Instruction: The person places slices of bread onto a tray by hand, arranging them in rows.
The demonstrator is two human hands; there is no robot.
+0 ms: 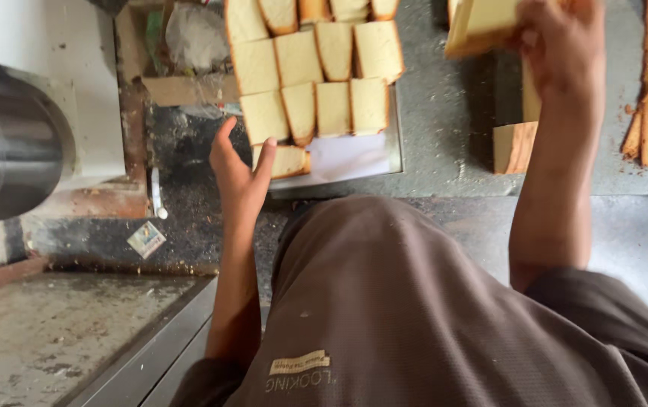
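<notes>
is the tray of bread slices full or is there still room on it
Not full. The tray has rows of slices, but its near right part shows bare white beside the last slice.

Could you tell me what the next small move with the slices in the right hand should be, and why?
Probably bring the right hand with its bread slices over to the tray, since rows of laid slices fill it except the bare near strip, where the left hand touches the last slice.

Small square blue-and-white packet, perhaps a sachet, on the dark counter beside the steel cylinder.
</notes>
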